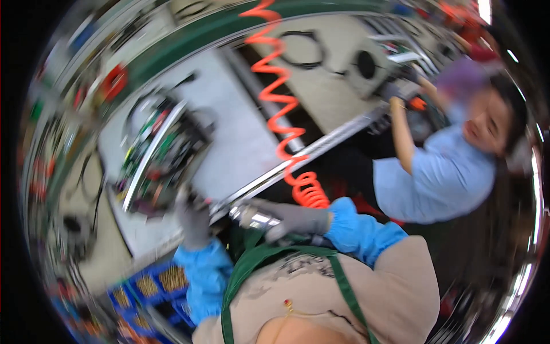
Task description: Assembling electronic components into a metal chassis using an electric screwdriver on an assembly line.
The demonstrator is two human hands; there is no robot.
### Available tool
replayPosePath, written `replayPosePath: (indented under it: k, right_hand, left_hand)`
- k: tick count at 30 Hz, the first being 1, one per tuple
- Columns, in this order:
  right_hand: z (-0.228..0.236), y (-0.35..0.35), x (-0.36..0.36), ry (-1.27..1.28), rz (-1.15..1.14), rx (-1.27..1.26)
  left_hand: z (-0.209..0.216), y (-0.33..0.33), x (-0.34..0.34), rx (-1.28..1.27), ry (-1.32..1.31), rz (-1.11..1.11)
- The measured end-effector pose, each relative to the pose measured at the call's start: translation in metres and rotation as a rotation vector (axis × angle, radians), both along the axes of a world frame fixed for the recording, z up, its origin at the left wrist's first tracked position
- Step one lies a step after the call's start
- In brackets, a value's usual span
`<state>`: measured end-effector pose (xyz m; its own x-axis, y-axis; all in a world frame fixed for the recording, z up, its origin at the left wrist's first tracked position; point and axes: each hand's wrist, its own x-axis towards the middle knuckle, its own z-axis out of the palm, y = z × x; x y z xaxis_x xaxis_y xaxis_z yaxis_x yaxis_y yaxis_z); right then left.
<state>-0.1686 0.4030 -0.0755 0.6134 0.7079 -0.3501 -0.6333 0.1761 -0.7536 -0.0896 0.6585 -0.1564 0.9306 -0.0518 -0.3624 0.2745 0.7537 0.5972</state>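
Note:
My right hand (301, 221), in a grey glove, is closed around a shiny silver pneumatic screwdriver (255, 218) in front of my apron. The tool's tip points left, close to the bench edge. A coiled orange air hose (281, 100) hangs down from above to just beside that hand. My left hand (193, 221), also gloved in grey, is at the near edge of an electronics assembly (166, 146) with green circuit boards and a silver metal bar. Motion blur smears its fingers, and I cannot tell whether they hold anything. Blue sleeve covers are on both forearms.
The assembly lies on a white work surface (229, 132) with a metal front edge. Blue bins (150, 284) of small brass-coloured parts stand at the lower left. To the right, a co-worker in a light blue shirt (435, 178) handles a unit at the adjoining bench.

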Motion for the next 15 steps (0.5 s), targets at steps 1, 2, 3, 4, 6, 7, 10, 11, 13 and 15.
replayPosePath:
  k: [1,2,3,4,6,7,10,11,13,15]
  right_hand:
    - [-0.001,0.001,-0.001,-0.029,-0.031,-0.053]
    - [0.006,-0.001,-0.002,0.019,-0.029,-0.133]
    - [0.006,0.000,-0.003,0.030,-0.063,-0.116]
    - [-0.007,-0.002,-0.006,0.022,-0.097,-0.075]
    - [0.018,0.001,-0.003,0.134,-0.089,-0.128]
    - [0.017,0.002,0.000,0.138,-0.087,-0.138]
    - [0.027,0.007,0.004,0.113,-0.134,-0.195]
    - [0.029,0.009,0.008,0.100,-0.137,-0.181]
    - [0.031,0.016,0.017,0.068,-0.127,-0.187]
    - [0.033,0.024,0.025,0.054,-0.124,-0.192]
  left_hand:
    - [0.015,-0.026,-0.003,0.410,-0.154,0.029]
    - [0.009,-0.019,0.004,0.010,-0.050,-0.040]
    - [0.019,-0.022,0.002,0.051,-0.034,-0.032]
    - [0.030,-0.025,0.000,0.084,-0.016,-0.038]
    - [0.049,-0.004,-0.007,0.481,-0.155,0.128]
    - [0.054,0.008,-0.008,0.868,-0.294,0.209]
    - [0.081,0.041,0.015,1.788,-0.618,0.666]
    - [0.092,0.048,0.025,1.959,-0.660,0.613]
    - [0.095,0.055,0.041,2.178,-0.648,0.437]
    - [0.095,0.050,0.053,2.215,-0.589,0.318]
